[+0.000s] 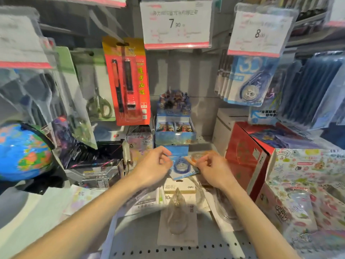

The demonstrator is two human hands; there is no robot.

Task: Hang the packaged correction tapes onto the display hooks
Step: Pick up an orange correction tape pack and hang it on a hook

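Observation:
My left hand (153, 166) pinches the top left edge of a blue packaged correction tape (180, 165) low over the shelf. My right hand (212, 170) grips an orange packaged correction tape (196, 157) that overlaps the blue one on its right. Beneath them several more packs lie flat on the shelf, among them a clear one (176, 214) on a pale card. Blue correction tape packs (246, 81) hang on a hook at the upper right under the "8" price tag (259, 30). The hook under the "7.90" price tag (176, 23) holds nothing that I can see.
A red pen pack (128, 81) and scissors (97, 101) hang at the left. A globe (22, 152) sits at far left. A blue card display box (174, 120) stands behind my hands, a red box (246, 156) and sticker packs (306, 184) to the right.

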